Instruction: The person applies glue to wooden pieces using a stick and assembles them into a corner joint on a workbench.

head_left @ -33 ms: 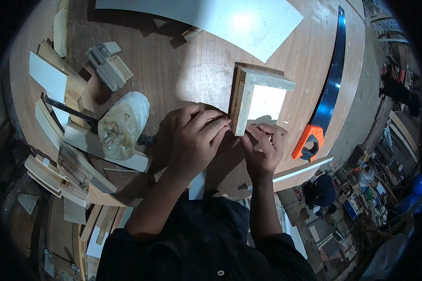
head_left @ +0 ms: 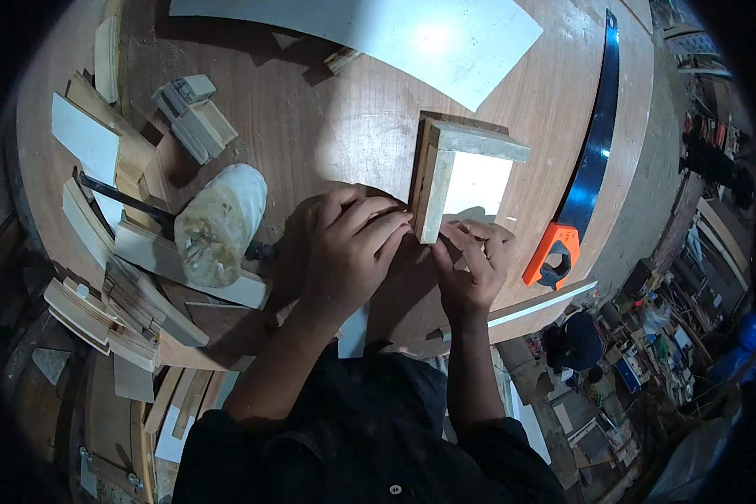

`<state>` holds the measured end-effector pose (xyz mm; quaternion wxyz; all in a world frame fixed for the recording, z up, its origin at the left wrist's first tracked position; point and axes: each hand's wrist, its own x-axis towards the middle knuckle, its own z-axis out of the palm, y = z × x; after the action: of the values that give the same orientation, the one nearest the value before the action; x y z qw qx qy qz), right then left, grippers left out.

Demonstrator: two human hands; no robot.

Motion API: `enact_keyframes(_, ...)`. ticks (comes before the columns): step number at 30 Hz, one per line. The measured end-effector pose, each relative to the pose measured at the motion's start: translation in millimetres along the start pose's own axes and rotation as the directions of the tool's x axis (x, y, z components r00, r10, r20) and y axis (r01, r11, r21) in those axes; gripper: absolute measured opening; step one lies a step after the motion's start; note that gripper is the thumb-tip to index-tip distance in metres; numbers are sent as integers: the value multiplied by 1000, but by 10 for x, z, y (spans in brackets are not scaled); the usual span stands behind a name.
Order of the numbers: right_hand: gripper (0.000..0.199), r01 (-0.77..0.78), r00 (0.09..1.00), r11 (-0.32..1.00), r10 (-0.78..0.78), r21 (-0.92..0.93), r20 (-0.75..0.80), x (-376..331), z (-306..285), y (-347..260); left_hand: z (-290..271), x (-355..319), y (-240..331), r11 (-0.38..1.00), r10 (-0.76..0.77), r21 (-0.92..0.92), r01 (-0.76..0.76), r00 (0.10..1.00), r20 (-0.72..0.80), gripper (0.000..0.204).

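A small wooden frame [head_left: 433, 189] lies on the table in front of me, two strips meeting in a corner at its far left around a white panel [head_left: 476, 186]. My left hand [head_left: 353, 248] is closed, its fingertips pressed together against the near left side of the frame. At the near end, my right hand [head_left: 470, 260] has its thumb by the strip's end and its bent fingers at the panel's near edge. The near edge of the panel and the tips of the right fingers are partly hidden.
A handsaw with an orange handle [head_left: 553, 256] lies on the right. To the left are a mallet with a pale, rounded head [head_left: 220, 225], stacked wood blocks [head_left: 195, 118] and several wood strips [head_left: 155, 302]. A white sheet [head_left: 395, 42] lies at the far side of the table [head_left: 302, 126].
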<state>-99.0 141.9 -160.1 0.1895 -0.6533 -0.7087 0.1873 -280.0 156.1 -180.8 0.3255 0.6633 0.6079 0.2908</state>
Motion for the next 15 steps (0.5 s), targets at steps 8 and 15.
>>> enact_keyframes(8,29,23,999,999,-24,-29,-22,-6,13,4,38,17,-13,1000,15,-21,-16,1000,-17,13)
enact_keyframes(15,27,54,998,997,-56,-52,-29,-5,27,16,47,5,-32,1000,19,-15,-19,1000,-11,12)
